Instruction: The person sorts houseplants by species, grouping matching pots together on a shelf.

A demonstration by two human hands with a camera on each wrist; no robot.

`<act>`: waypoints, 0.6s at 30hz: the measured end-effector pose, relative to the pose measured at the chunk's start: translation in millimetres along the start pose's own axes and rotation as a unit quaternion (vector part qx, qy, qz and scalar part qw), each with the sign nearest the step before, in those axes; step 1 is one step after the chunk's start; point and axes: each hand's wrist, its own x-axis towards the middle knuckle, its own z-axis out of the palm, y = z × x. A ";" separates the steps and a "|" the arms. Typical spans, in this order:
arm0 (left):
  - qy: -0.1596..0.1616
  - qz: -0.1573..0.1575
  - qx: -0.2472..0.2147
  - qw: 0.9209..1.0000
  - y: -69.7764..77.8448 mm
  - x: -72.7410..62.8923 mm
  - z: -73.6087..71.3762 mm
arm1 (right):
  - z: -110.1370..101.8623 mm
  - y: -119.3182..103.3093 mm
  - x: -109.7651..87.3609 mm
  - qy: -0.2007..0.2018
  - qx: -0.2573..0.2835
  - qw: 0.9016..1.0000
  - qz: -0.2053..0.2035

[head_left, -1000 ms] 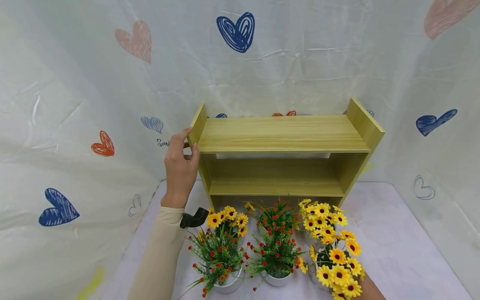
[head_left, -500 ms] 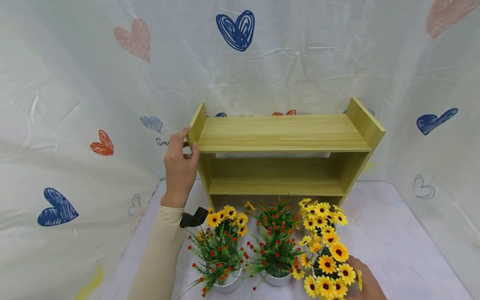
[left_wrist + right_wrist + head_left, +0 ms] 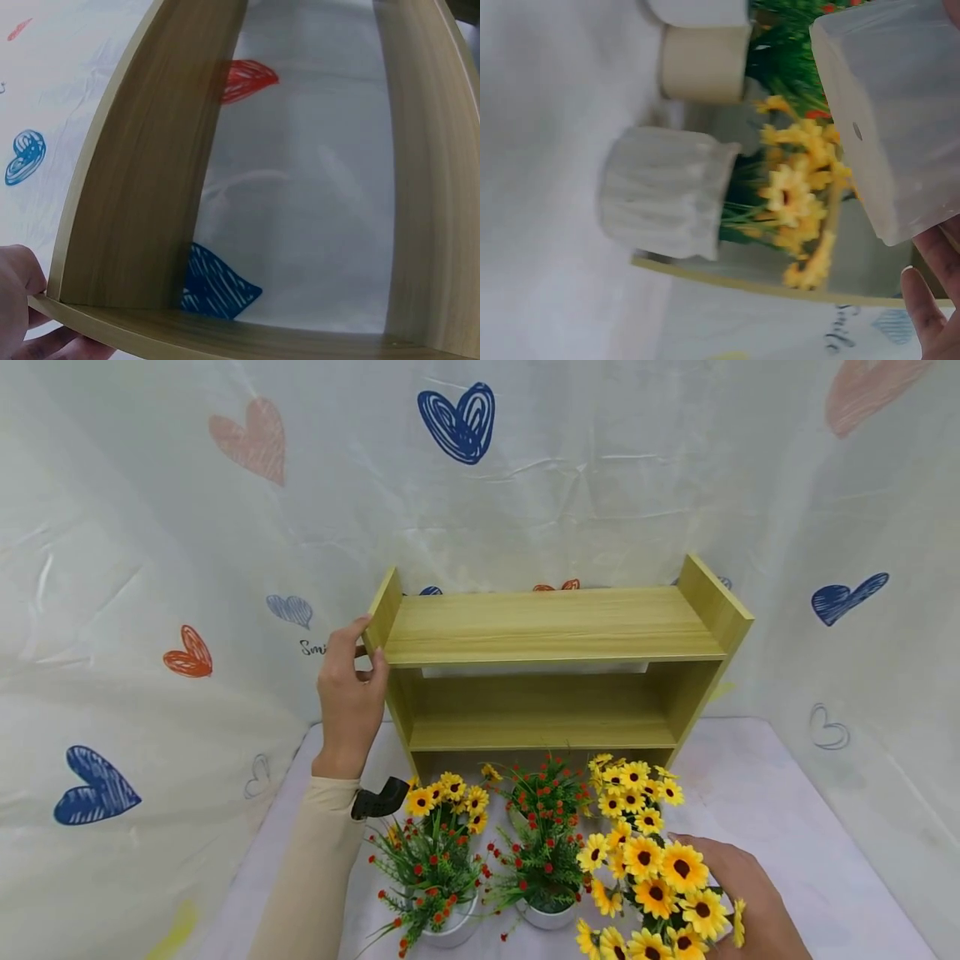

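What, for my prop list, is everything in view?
shelf: one, light wood, back
yellow-flowered plants: three, yellow and green, back left, back right, front right
red-flowered plants: three, red and green, front left, front middle, back middle
pots: at least four, whitish, under plants
tabletop: one, whitish, beneath
backdrop: one, white, behind and beside
hearts: several, blue, red, pink, on backdrop
lettering: one word, "Smile", dark, left of shelf
sleeve: one, beige, left
wrist device: one, black, on sleeve
left hand: one, bare, gripping shelf's left side
right hand: one, bare, holding front-right pot
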 end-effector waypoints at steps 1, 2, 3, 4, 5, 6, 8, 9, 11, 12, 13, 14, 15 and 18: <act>0.000 0.000 0.000 1.000 -0.4 -0.1 -0.3 | -3.2 -5.0 4.3 0.007 -0.001 1.000 -0.011; 0.000 0.001 0.001 1.000 -0.8 -0.3 -0.5 | -6.6 -7.7 9.4 0.012 -0.008 0.999 -0.029; 0.000 0.002 0.001 1.000 -1.2 -0.4 -0.7 | -10.2 -12.6 14.4 0.015 -0.014 0.999 -0.025; 0.000 0.003 0.001 1.000 -0.9 -0.5 -1.1 | -13.3 -14.9 19.6 0.024 -0.023 0.999 -0.038; 0.000 0.004 0.000 1.000 -0.6 -0.5 -1.4 | -16.5 -17.3 25.5 0.031 -0.038 0.998 -0.043; 0.001 0.005 0.000 1.000 -0.6 -0.4 -1.5 | -20.0 -20.5 31.0 0.037 -0.050 0.997 -0.039; 0.002 0.007 0.001 1.000 -1.1 -0.4 -1.3 | -26.2 -24.1 42.9 0.054 -0.062 0.995 -0.050; 0.002 0.008 0.001 1.000 -1.1 -0.3 -1.3 | -29.1 -25.7 48.9 0.063 -0.067 0.994 -0.055; 0.002 0.008 0.001 1.000 -1.6 -0.3 -0.9 | -35.2 -28.4 60.2 0.077 -0.069 0.993 -0.059; 0.002 0.008 0.001 1.000 -2.0 -0.5 -0.6 | -38.2 -28.9 65.2 0.083 -0.062 0.993 -0.064; 0.002 0.007 0.000 1.000 -2.4 -0.6 -0.2 | -41.3 -29.4 70.5 0.087 -0.058 0.992 -0.065; 0.001 0.007 -0.001 1.000 -2.6 -0.7 0.0 | -43.7 -29.5 76.1 0.096 -0.053 0.991 -0.072; 0.001 0.007 -0.003 1.000 -2.6 -0.8 0.1 | -46.6 -30.2 81.5 0.101 -0.046 0.991 -0.075; 0.002 0.007 -0.005 1.000 -3.0 -1.1 0.6 | -52.3 -31.3 100.2 0.127 -0.035 0.985 -0.109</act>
